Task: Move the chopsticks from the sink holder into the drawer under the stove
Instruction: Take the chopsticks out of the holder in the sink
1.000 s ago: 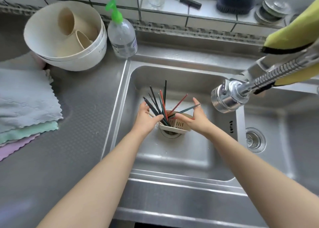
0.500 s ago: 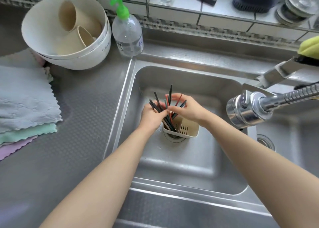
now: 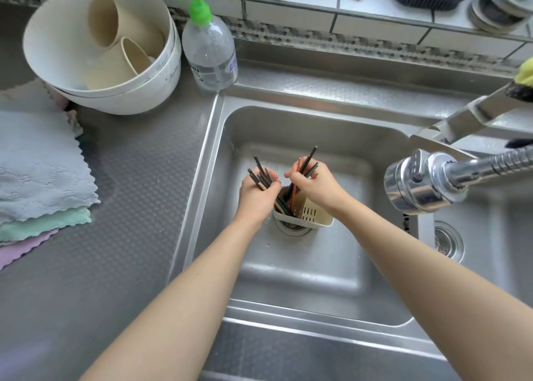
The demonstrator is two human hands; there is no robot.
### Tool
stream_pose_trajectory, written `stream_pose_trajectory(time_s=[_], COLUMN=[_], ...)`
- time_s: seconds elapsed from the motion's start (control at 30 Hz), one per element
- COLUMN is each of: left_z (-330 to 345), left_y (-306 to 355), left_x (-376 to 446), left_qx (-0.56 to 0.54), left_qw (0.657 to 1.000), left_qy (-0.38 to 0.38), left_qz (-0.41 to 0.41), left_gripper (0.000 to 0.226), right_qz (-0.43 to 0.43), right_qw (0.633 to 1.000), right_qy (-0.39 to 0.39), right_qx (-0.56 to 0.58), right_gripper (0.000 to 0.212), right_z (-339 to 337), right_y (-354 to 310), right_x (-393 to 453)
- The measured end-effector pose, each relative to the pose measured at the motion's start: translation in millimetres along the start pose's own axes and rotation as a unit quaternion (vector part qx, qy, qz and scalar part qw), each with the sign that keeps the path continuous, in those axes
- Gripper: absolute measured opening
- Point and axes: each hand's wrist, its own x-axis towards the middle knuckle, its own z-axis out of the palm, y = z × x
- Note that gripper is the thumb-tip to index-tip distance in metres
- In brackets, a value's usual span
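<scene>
A cream slotted holder (image 3: 313,215) stands over the drain in the left basin of the steel sink (image 3: 331,127). Several dark and red chopsticks (image 3: 310,157) stick up out of it. My left hand (image 3: 255,197) grips one bunch of them on the left side. On the right, my right hand (image 3: 313,183) grips another bunch, whose tips poke out above its fingers. The lower ends of the chopsticks remain inside the holder. The drawer and stove are out of view.
A metal pull-out faucet head (image 3: 418,181) hangs close to the right of my right hand. A soap pump bottle (image 3: 209,44) and stacked white bowls with cups (image 3: 101,49) stand on the counter at back left. Folded cloths (image 3: 40,173) lie at the left.
Both hands went from flanking the spread chopsticks to closing round them, gathering them into two bunches. The view has shifted closer and slightly down.
</scene>
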Motion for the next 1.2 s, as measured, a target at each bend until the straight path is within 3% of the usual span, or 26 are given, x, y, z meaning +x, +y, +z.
stream_pose_trajectory(time_s=[0.13, 0.27, 0.5, 0.9, 1.2], left_z=[11, 16, 18, -17, -43], left_y=[-9, -13, 4, 61, 85], left_x=[-6, -9, -18, -62, -128], left_qx=[-0.036, -0.038, -0.028, -0.076, -0.048], left_qw=[0.999, 0.999, 0.998, 0.991, 0.989], left_qy=[-0.004, 0.014, 0.047, 0.04, -0.035], left_qz=[-0.011, -0.012, 0.025, 0.101, 0.134], left_gripper=[0.026, 0.036, 0.047, 0.046, 0.047], right_qz=[-0.008, 0.029, -0.018, -0.134, -0.128], right_qw=[1.0, 0.999, 0.997, 0.987, 0.98], right_qy=[-0.018, 0.013, 0.031, 0.054, 0.131], right_qx=[0.013, 0.022, -0.067, -0.07, -0.076], right_gripper=[0.021, 0.022, 0.045, 0.033, 0.031], right_z=[5, 11, 6, -6, 3], right_y=[11, 17, 4, -65, -97], right_x=[-9, -12, -22, -96, -171])
